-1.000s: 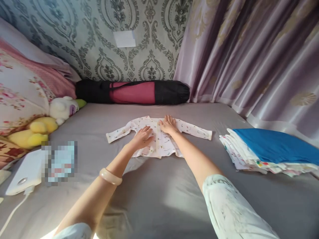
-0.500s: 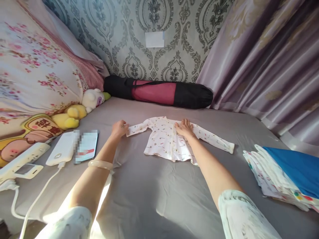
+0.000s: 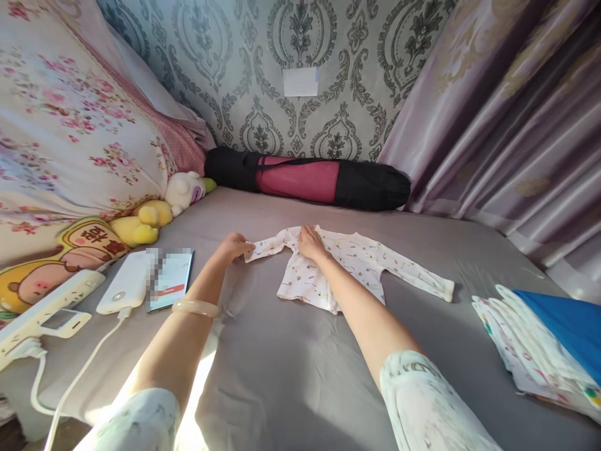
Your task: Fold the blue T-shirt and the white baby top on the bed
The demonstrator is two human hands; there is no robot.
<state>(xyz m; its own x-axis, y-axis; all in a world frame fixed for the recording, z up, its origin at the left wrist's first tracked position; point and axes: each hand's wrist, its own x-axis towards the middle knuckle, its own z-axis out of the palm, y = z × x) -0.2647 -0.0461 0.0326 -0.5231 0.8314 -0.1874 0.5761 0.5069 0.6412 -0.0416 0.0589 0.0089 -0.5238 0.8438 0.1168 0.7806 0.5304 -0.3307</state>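
A small white long-sleeved baby shirt with a scattered print lies spread on the grey bed sheet, both sleeves stretched outward. At the cuff of its left-side sleeve, my left hand pinches the fabric between thumb and fingers. My right hand rests flat on the shirt's upper left part, near that sleeve's shoulder, fingers extended and pointing away from me. My right forearm covers part of the shirt's front and lower hem.
Folded clothes with a blue piece sit at the right. A phone, white power bank, and power strip with cables lie left, near plush toys. A black-and-pink rolled bag lies along the wall.
My right hand has moved left across the shirt, from its right side to near the left shoulder. My left hand stays at the cuff. The camera view has shifted slightly.
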